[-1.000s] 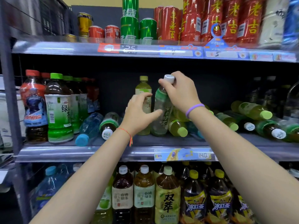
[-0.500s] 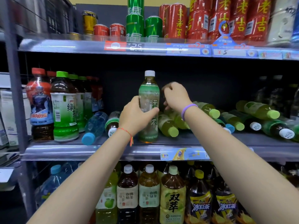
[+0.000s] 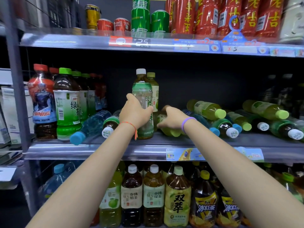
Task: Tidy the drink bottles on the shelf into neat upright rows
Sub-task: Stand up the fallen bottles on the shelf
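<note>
A white-capped green tea bottle (image 3: 142, 89) stands upright at the middle of the middle shelf (image 3: 115, 149). My left hand (image 3: 134, 111) is wrapped around its lower half. Right behind it stands a yellow-green capped bottle (image 3: 153, 87). My right hand (image 3: 172, 117) grips a lying yellow-green bottle (image 3: 167, 130) just right of the upright one. Several more bottles lie on their sides to the right, such as one with a lime cap (image 3: 206, 108). Left of my hands lie a blue-capped bottle (image 3: 90, 125) and a white-capped dark bottle (image 3: 109, 125).
Upright rows of large tea bottles (image 3: 67, 104) stand at the shelf's left end beside the metal post (image 3: 15, 79). Cans (image 3: 140, 18) fill the upper shelf. Large bottles (image 3: 177, 196) crowd the lower shelf. Price tags run along the shelf edges.
The white-capped bottle went from tilted in my right hand to upright on the shelf, held by my left. My right hand dropped to the lying bottle beside it and closed on it.
</note>
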`<state>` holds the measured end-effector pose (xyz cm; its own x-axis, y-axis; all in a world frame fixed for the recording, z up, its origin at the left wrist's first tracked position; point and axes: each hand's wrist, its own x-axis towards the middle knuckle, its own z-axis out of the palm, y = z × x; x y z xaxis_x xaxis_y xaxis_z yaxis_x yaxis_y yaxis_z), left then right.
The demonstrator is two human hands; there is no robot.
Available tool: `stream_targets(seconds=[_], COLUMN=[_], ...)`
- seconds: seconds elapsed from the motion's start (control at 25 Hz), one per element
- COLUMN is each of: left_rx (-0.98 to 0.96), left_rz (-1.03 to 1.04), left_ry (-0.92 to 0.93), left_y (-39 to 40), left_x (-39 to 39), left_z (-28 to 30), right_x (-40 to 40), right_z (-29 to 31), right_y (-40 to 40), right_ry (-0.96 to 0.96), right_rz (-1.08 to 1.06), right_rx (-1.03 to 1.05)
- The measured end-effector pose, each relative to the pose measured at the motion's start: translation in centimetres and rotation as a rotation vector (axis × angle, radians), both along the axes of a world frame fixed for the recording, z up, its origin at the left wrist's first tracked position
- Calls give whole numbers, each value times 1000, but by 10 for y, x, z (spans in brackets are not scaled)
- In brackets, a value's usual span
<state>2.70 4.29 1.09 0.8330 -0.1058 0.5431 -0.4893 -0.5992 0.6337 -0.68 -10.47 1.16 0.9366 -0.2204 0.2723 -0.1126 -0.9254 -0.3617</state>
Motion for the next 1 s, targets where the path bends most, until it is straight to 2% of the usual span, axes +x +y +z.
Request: stream_targets(seconds=[0.16,0.24,0.28,0.36,0.4,0.44,0.48,0.56,0.68,0.88,1.0], left_rx=[-23,-62,-67,-70,-78,-58,-20,24,68,120,122], left_rz=[7,40,92,150,111,14,-94,-239,-265,-281,-296], left_ry=[-19,-97,-234,-634,-804,-892,-872,-610,-299,-265,-193], left_y=[-12,-14,-15,-17,-20,-23,-27,-35,-45,-49,-54], left_x=[-6,-9,-13,-20,-23,-27,-30,-35,-35,-35,-37], left_z=[-8,-12,-15,-21,-22,-23,-23,-23,-28,-32,-30], right_x=[-27,-37,-40,-44,-47,-49,-53,-58,-52,-24,-6], right_z=[-10,-17,-21,-22,-20,-15,-9,8,36,71,75], right_y=[3,5,5,2,0,-2,-3,-6,-16,-28,-27], right_ry=[48,25,0,-77,-132,-197,-270,-411,-590,-674,-635], right_rz=[-122,-149,-143,-104,-86,-75,-67,-64,-72,-89,-98], right_rx=[-420,-509,-517,-483,-439,-379,-313,-180,-48,111,183])
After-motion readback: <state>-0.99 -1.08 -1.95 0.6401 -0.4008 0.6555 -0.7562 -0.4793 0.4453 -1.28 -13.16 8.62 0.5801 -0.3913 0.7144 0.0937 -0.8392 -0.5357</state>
